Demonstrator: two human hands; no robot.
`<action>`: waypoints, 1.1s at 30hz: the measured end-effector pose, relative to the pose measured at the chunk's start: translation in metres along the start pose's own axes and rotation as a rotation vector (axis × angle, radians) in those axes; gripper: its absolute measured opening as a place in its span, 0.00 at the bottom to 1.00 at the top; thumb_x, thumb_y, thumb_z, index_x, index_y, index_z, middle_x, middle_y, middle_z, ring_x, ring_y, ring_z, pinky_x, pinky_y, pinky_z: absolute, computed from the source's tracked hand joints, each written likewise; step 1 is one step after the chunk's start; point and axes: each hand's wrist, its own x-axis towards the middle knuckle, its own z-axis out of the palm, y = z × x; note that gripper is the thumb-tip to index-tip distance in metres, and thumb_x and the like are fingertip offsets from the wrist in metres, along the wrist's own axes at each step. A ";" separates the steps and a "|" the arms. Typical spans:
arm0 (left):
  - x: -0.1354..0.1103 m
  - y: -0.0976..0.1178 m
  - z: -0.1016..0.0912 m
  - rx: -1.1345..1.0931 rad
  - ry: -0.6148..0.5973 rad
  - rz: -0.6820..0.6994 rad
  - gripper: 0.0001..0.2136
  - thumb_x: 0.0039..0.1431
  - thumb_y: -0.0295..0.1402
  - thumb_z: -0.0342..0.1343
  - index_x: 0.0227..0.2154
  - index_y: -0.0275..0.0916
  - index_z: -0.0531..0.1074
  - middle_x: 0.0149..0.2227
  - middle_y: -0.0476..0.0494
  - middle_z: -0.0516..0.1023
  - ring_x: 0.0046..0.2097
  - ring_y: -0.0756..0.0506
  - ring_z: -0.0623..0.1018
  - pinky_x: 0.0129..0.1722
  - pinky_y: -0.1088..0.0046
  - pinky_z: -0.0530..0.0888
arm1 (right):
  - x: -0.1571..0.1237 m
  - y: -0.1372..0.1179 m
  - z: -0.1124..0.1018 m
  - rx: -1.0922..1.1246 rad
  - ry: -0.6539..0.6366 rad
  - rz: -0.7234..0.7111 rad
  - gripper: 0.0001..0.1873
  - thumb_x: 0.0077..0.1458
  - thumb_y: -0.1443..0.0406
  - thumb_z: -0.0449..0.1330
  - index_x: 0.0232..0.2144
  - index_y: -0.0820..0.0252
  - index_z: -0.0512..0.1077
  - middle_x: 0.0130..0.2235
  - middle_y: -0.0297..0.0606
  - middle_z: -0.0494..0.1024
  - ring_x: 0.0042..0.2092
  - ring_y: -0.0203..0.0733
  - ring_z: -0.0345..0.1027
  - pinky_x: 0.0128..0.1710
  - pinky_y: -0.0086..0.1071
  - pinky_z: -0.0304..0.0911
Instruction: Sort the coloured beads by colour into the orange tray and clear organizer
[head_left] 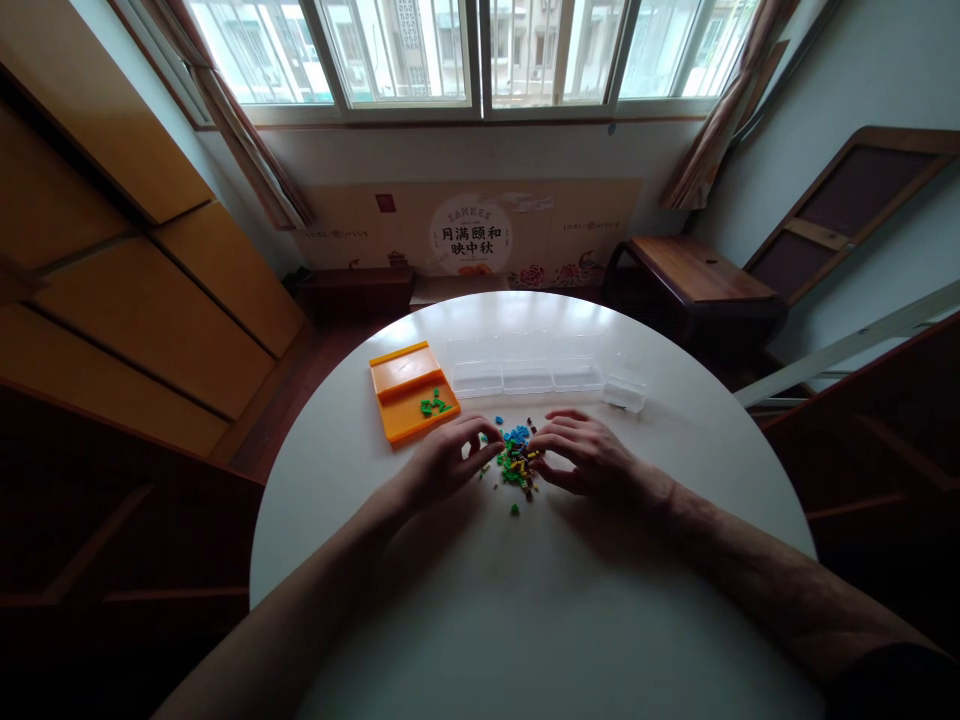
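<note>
A loose pile of small toy building bricks [516, 458] in green, blue, yellow and dark colours lies on the white round table [480, 620]. At its left edge is my left hand [454, 452], thumb and forefinger curled together in a pinch; anything between the tips is too small to make out. My right hand [581, 447] rests along the right side of the pile, fingers apart, their tips touching or close to the bricks. One green brick [514, 510] sits apart, nearer to me. Several green bricks [433, 404] lie in the orange tray [401, 428] beyond my left hand.
A clear plastic box [502, 378] with a row of compartments stands behind the pile. To its right is a small separate clear container [624, 393]. Past the table are a wooden side table [697, 268], a printed cardboard panel [405, 225] and windows.
</note>
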 end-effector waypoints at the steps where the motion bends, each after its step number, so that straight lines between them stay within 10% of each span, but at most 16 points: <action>1: 0.001 0.001 0.005 -0.027 -0.009 -0.008 0.10 0.75 0.39 0.60 0.42 0.38 0.79 0.39 0.44 0.80 0.36 0.49 0.76 0.38 0.74 0.73 | -0.001 0.000 0.001 -0.006 0.004 -0.010 0.13 0.68 0.65 0.67 0.53 0.54 0.74 0.44 0.38 0.86 0.43 0.44 0.81 0.58 0.46 0.73; 33: 0.005 0.006 0.027 -0.136 -0.031 0.081 0.08 0.72 0.37 0.62 0.43 0.38 0.82 0.41 0.40 0.83 0.40 0.46 0.81 0.44 0.69 0.77 | -0.001 0.002 0.003 -0.039 0.027 -0.032 0.04 0.69 0.67 0.65 0.45 0.54 0.76 0.41 0.36 0.86 0.40 0.42 0.80 0.58 0.45 0.73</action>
